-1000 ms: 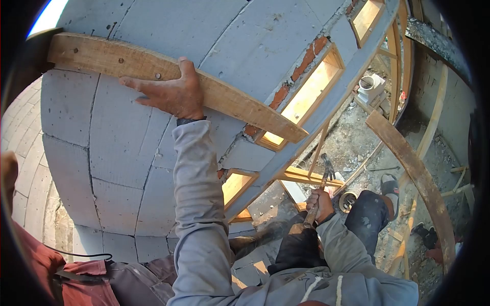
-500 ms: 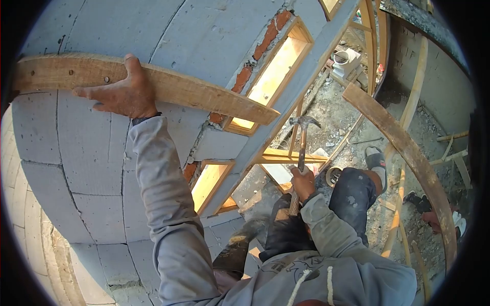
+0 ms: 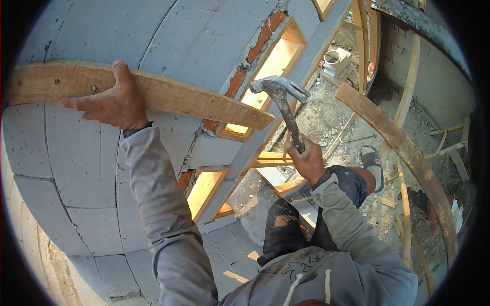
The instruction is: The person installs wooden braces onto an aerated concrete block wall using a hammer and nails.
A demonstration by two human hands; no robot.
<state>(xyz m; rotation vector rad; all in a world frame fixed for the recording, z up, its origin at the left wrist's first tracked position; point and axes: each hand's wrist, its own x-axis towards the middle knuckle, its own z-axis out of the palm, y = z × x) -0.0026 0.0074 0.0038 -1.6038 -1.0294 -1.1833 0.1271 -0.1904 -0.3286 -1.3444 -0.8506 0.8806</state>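
My left hand (image 3: 118, 103) holds a long wooden plank (image 3: 201, 101) flat against the grey block wall (image 3: 81, 158). Its thumb points up over the plank and its fingers stretch to the left, beside a nail head in the wood. A few more nail heads show farther left along it. In my right hand (image 3: 308, 160) is a claw hammer (image 3: 286, 109), gripped around the handle. The steel head is raised near the plank's right end, apart from it, with the claw toward the right. My right hand covers the lower handle.
Wood-framed openings (image 3: 271, 66) with red brick beside them cut through the wall. A curved board (image 3: 403, 153) arches on the right. Below lie rubble ground (image 3: 326, 109), bamboo poles (image 3: 407, 214) and a white bucket (image 3: 333, 57). Part of another person (image 3: 434, 217) appears at lower right.
My right hand has lifted the hammer from beside my leg up toward the plank's right end. My left hand keeps its hold on the plank; the view has shifted slightly.
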